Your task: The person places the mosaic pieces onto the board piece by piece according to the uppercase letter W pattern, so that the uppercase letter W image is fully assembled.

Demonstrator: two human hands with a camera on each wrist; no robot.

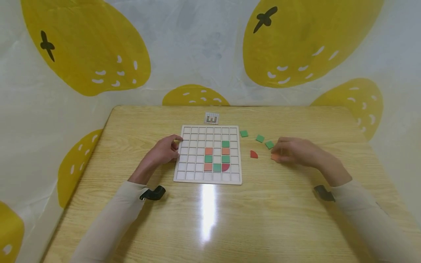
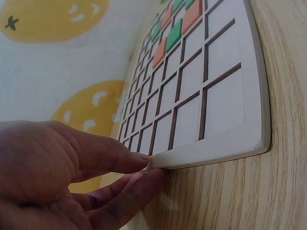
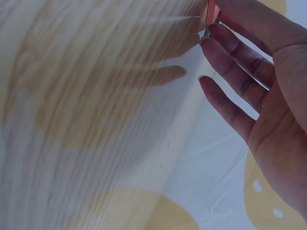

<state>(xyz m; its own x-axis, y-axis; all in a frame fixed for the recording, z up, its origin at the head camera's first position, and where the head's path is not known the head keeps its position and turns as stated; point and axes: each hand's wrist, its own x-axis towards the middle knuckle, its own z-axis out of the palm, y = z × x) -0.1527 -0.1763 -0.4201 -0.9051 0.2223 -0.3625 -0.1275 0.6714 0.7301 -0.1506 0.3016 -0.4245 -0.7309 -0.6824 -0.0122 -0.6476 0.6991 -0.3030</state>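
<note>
A white grid board [image 1: 190, 175] lies on the table with several green and orange square tiles and one red quarter-round tile [image 1: 225, 167] in its cells. At its left edge, my left hand [image 1: 163, 149] pinches the rim; the thumb [image 2: 127, 160] lies along that rim in the left wrist view, the other fingers below it. To the right of the board, my right hand [image 1: 297, 150] pinches an orange tile [image 1: 274, 157] low at the table. The right wrist view catches only a sliver of that tile [image 3: 210, 12] by the fingertips.
Loose green tiles [image 1: 243, 133] lie between the board and my right hand, along with a red quarter-round tile [image 1: 254, 154]. A small pattern card [image 1: 212, 118] lies behind the board. Lemon-printed cloth [image 1: 197, 47] hangs at the table's far edge.
</note>
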